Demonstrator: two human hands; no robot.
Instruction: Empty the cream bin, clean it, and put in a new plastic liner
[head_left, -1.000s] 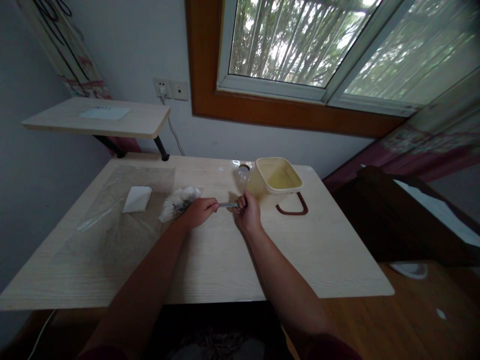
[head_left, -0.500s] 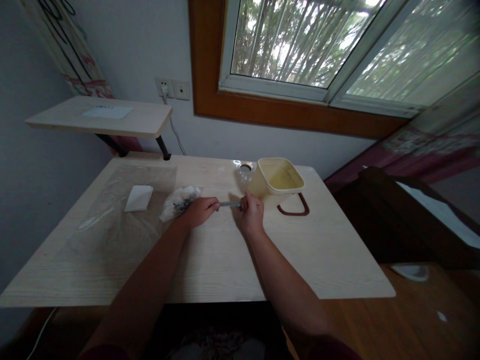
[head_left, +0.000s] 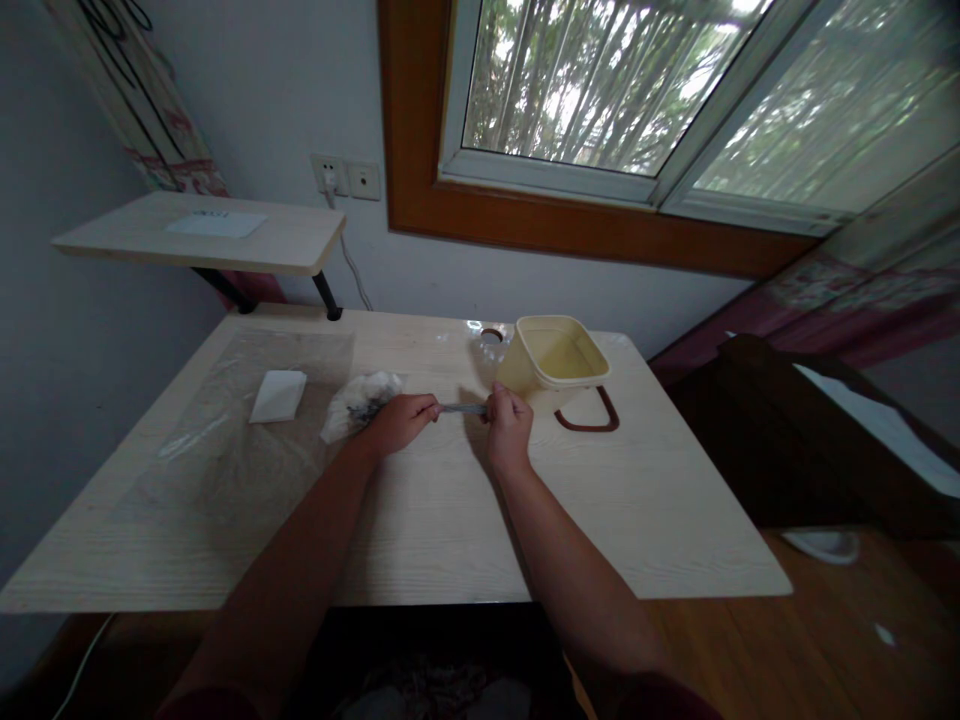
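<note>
A thin grey strip (head_left: 463, 408) stretches between my two closed hands above the table; whether it is stiff or soft I cannot tell. My left hand (head_left: 409, 415) pinches its left end, and my right hand (head_left: 510, 415) is wrapped round the right end. Just left of my left hand lies a crumpled white bundle with dark marks (head_left: 362, 400), partly covered by that hand. Behind my right hand stands a pale yellow square tub (head_left: 559, 375). A brown curved handle (head_left: 592, 428) rests on the tabletop beside the tub.
On the left of the light wooden table (head_left: 637, 520) lies a clear plastic sheet (head_left: 247, 470) with a folded white paper (head_left: 278, 396) on it. A raised shelf (head_left: 202, 245) stands at the back left, holding a paper slip. A window (head_left: 570, 90) is behind the table.
My right hand has shifted slightly to the right, so a little more of the grey strip shows between my hands. My left hand stays in place.
</note>
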